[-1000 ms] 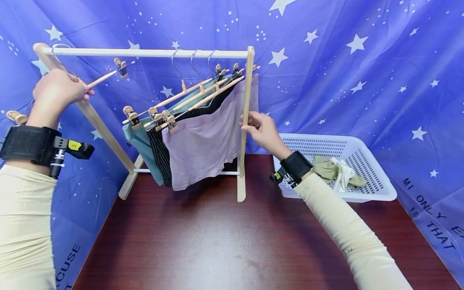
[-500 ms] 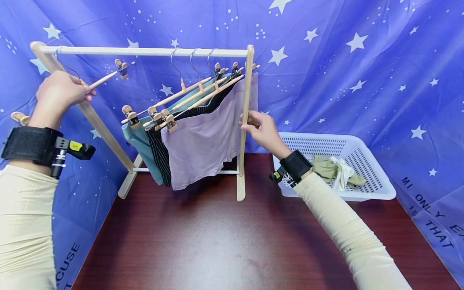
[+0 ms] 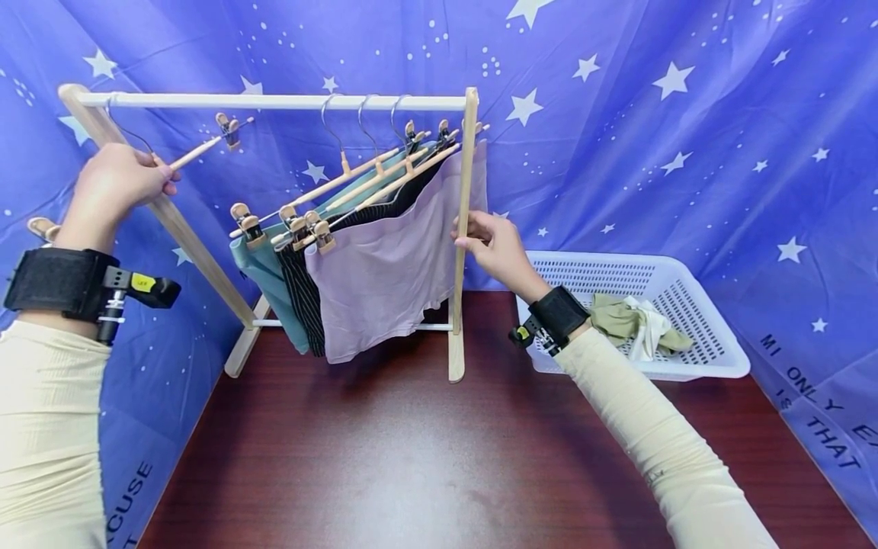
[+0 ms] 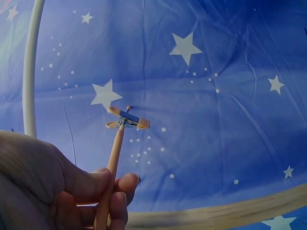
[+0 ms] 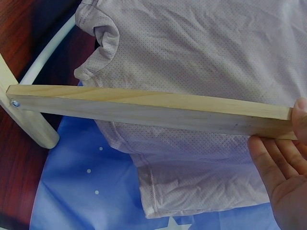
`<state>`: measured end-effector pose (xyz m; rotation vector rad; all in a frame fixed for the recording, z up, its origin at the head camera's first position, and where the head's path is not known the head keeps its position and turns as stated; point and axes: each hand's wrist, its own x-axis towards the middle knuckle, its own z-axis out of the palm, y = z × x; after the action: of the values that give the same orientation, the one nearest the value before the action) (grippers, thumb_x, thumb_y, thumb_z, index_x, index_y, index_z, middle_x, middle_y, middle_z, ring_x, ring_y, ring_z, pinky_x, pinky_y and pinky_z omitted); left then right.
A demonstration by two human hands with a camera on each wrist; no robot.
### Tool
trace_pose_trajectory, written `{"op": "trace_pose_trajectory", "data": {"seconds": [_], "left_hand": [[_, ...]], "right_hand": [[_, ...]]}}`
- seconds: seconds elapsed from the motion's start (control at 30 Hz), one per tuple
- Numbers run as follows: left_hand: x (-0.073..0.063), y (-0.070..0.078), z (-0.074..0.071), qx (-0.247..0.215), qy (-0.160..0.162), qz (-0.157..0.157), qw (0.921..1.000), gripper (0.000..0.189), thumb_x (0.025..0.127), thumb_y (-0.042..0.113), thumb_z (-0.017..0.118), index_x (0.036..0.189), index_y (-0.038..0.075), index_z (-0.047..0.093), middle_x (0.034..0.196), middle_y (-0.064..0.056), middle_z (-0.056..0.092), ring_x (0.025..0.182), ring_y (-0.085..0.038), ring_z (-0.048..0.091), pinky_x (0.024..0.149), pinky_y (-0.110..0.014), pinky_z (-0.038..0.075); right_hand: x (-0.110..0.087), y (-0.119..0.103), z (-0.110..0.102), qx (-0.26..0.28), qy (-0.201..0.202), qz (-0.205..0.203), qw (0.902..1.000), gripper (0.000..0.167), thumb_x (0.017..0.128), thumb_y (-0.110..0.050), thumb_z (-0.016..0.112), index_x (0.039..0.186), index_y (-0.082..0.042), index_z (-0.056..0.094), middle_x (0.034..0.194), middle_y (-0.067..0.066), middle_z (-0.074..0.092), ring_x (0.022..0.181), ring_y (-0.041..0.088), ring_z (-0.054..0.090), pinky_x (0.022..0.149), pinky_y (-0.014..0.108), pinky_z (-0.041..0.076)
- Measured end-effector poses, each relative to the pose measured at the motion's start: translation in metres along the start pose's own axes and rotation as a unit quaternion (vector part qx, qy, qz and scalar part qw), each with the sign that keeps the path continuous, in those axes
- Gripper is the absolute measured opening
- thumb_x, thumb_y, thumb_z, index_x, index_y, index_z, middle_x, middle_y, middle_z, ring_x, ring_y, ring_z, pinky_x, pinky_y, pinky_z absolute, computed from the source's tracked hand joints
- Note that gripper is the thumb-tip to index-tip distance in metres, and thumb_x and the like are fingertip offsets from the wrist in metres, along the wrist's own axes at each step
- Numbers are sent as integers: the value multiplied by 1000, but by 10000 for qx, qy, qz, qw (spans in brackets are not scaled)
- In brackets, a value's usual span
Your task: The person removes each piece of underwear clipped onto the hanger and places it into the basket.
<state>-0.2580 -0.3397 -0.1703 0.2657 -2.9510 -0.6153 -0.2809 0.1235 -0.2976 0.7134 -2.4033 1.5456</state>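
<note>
My left hand [image 3: 118,179] grips the wooden bar of a clip hanger [image 3: 197,152], whose metal hook is at the left end of the white rail [image 3: 274,101]. In the left wrist view, thumb and fingers pinch the hanger bar [image 4: 114,153]; its far clip [image 4: 128,119] holds no garment. My right hand [image 3: 504,252] holds the right wooden upright [image 3: 468,175] of the rack between thumb and fingers. Lilac shorts [image 3: 384,282], a black striped garment [image 3: 299,305] and a teal garment [image 3: 269,278] hang from clip hangers at the rail's right half.
A white perforated basket [image 3: 713,370] stands right of the rack, with an olive garment [image 3: 610,316] and a white cloth [image 3: 648,335] inside. The rack stands on a dark red-brown table [image 3: 329,457]. A blue starry curtain [image 3: 617,152] hangs close behind.
My left hand has moved slightly down with the hanger, and its hook, earlier standing above the rail, now sits lower at it. My right hand keeps its place on the upright.
</note>
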Motion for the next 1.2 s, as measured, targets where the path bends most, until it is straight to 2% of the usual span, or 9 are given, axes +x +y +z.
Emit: {"op": "trace_pose_trajectory", "data": {"seconds": [0.13,0.27,0.37,0.43,0.5,0.6,0.83,0.97,1.2], "left_hand": [[-2,-4,2,-105,121,49,9999,46,104,29,49,109,-11,71,55,25,57,71,-2,46,72,-37,35],[-7,-5,3,-131,266,42,9996,51,105,32,46,119,-13,66,57,22,57,87,-23,59,73,-39,36],[-11,-4,3,-41,401,-33,9992,56,105,37,45,121,-12,66,69,-5,69,111,-48,55,77,-47,38],[-15,-2,2,-1,409,-174,9990,61,105,42,43,126,-12,63,93,-29,69,120,-56,49,84,-56,40],[-18,1,0,188,411,-280,9986,67,105,46,40,133,-14,56,119,-39,61,123,-58,47,90,-62,39],[-23,7,-6,544,422,-391,9969,70,105,47,37,138,-13,52,126,-39,56,121,-58,47,95,-66,38],[-41,28,-19,1182,633,-470,9899,62,104,42,43,136,-9,54,115,-38,59,108,-56,51,84,-65,40],[-56,46,-18,1149,837,-370,9892,61,104,40,41,138,-9,53,127,-37,57,112,-57,50,89,-67,39],[-82,83,-8,417,1533,163,9872,61,104,38,43,148,-4,45,143,-34,51,127,-57,44,103,-68,33]], "right_hand": [[-1,0,0,27,-6,-31,10000,27,94,7,65,120,13,65,108,31,72,96,38,70,73,13,50],[-2,-2,0,63,-13,-32,10000,27,94,8,64,120,13,65,108,31,72,97,40,70,75,13,50],[-3,-4,-1,79,-37,-15,10000,27,94,8,64,121,14,65,109,32,71,99,42,70,76,13,50],[-2,-3,-1,79,-51,-7,10000,27,94,8,64,121,14,65,110,32,71,100,43,70,76,13,50],[-2,-1,0,64,-66,-2,10000,28,94,8,64,121,14,64,110,33,70,100,44,70,77,13,51],[1,10,1,56,-56,7,10000,28,95,8,64,122,13,64,111,32,71,101,43,70,78,13,51],[8,32,3,25,76,-19,10000,28,95,2,68,122,6,68,109,25,74,100,35,72,79,15,52],[8,33,3,70,111,-66,9999,25,94,1,69,119,5,69,107,24,75,98,34,73,78,15,53],[9,33,4,130,116,-88,9998,25,94,2,69,118,6,69,107,25,75,99,36,73,78,14,53]]}}
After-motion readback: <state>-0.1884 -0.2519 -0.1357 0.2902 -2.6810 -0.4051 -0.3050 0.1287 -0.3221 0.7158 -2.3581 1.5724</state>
